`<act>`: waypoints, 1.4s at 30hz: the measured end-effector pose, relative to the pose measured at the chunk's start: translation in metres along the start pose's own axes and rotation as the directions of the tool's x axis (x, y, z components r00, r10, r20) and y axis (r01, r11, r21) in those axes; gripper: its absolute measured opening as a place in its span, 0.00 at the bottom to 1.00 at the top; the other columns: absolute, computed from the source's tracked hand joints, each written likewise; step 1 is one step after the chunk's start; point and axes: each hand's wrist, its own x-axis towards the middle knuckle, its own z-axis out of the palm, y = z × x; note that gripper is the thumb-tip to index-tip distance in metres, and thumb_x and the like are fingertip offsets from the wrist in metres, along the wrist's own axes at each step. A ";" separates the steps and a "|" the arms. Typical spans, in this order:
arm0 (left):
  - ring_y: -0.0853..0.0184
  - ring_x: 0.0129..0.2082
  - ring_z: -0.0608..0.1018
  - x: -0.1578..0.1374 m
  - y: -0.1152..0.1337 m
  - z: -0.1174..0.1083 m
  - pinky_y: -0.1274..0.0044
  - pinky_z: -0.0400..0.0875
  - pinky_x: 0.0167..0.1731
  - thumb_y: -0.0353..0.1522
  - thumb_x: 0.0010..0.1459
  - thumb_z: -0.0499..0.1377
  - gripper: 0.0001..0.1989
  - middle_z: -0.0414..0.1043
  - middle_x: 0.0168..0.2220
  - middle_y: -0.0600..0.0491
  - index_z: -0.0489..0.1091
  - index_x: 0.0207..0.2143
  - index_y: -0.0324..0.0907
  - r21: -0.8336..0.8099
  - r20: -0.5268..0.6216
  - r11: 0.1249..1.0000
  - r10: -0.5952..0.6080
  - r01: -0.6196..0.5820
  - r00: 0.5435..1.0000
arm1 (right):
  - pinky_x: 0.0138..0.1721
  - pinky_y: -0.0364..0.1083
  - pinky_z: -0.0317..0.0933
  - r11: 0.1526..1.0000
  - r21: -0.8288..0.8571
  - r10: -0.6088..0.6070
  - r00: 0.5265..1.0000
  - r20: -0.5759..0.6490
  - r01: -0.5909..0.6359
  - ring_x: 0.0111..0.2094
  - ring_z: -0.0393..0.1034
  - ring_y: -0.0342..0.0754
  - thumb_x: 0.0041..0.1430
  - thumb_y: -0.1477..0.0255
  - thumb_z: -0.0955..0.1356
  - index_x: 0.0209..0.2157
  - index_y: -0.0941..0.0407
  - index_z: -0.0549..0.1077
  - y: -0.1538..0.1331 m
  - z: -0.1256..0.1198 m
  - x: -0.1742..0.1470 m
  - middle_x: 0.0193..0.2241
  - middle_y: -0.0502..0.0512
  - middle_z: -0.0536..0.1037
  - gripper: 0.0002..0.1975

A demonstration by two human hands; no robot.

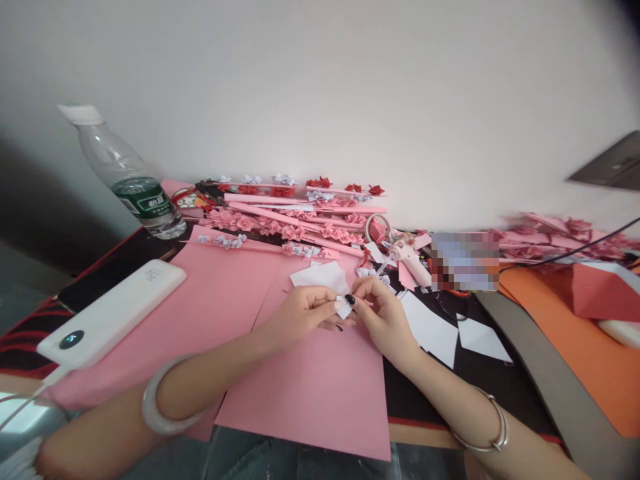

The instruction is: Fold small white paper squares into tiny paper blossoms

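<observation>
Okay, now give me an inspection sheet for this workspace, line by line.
Surface: black mat with red edging, partly covered by pink sheets.
Job's things: small white paper piece held between both hands; loose white sheets lie to the right.
Clutter: bottle and power bank at left; paper flowers piled along the back; glue gun beside them.
Hands: left hand and right hand both pinch the piece.
Cables: white cable at the power bank's near end; black cable at right, ends not traceable.
Surroundings: pale wall behind, with a wall plate at right.
</observation>
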 end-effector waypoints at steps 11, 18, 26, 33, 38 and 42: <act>0.66 0.36 0.78 -0.002 0.002 0.004 0.75 0.73 0.37 0.35 0.54 0.57 0.09 0.73 0.32 0.51 0.68 0.32 0.36 -0.002 -0.007 1.000 -0.027 0.027 1.000 | 0.24 0.40 0.58 0.996 0.094 0.013 1.000 -0.027 -0.011 0.24 0.62 0.38 0.59 0.76 0.62 0.27 0.56 0.61 -0.002 0.004 -0.004 0.30 0.49 0.65 0.07; 0.67 0.34 0.78 -0.002 0.004 0.005 0.75 0.73 0.36 0.35 0.54 0.58 0.08 0.72 0.30 0.53 0.68 0.31 0.37 -0.024 0.011 0.999 -0.028 0.028 1.000 | 0.23 0.41 0.59 0.995 0.093 0.026 0.999 -0.039 -0.022 0.24 0.61 0.39 0.59 0.75 0.62 0.27 0.55 0.59 -0.004 0.006 -0.005 0.32 0.50 0.64 0.07; 0.67 0.33 0.78 -0.002 0.004 0.005 0.73 0.73 0.37 0.36 0.53 0.59 0.10 0.72 0.29 0.53 0.68 0.31 0.37 -0.036 0.009 0.999 -0.038 0.039 0.999 | 0.22 0.41 0.61 0.996 0.077 0.049 0.998 -0.048 -0.045 0.25 0.61 0.40 0.59 0.73 0.61 0.27 0.54 0.57 -0.004 0.007 -0.006 0.33 0.52 0.64 0.08; 0.68 0.31 0.77 -0.002 0.003 0.004 0.74 0.72 0.36 0.36 0.52 0.59 0.10 0.73 0.30 0.52 0.69 0.31 0.37 -0.044 -0.003 0.998 -0.050 0.050 0.999 | 0.23 0.41 0.60 1.000 0.020 0.001 0.999 -0.053 0.000 0.26 0.61 0.41 0.59 0.75 0.61 0.27 0.54 0.57 -0.006 0.007 -0.007 0.30 0.51 0.64 0.08; 0.71 0.28 0.77 -0.001 0.004 0.006 0.78 0.72 0.32 0.32 0.51 0.60 0.07 0.72 0.27 0.54 0.68 0.29 0.37 -0.012 -0.033 0.998 -0.056 0.056 0.998 | 0.24 0.41 0.59 1.000 0.005 -0.023 0.998 -0.059 0.023 0.28 0.61 0.42 0.58 0.76 0.61 0.26 0.54 0.57 -0.008 0.008 -0.007 0.29 0.51 0.63 0.08; 0.71 0.29 0.77 -0.001 0.003 0.005 0.79 0.71 0.33 0.32 0.52 0.59 0.07 0.73 0.28 0.53 0.69 0.30 0.36 0.007 -0.029 1.000 -0.026 0.026 0.999 | 0.24 0.41 0.60 0.997 0.072 0.036 0.999 -0.026 -0.034 0.25 0.61 0.40 0.58 0.73 0.62 0.27 0.55 0.58 -0.008 0.007 -0.006 0.31 0.50 0.63 0.08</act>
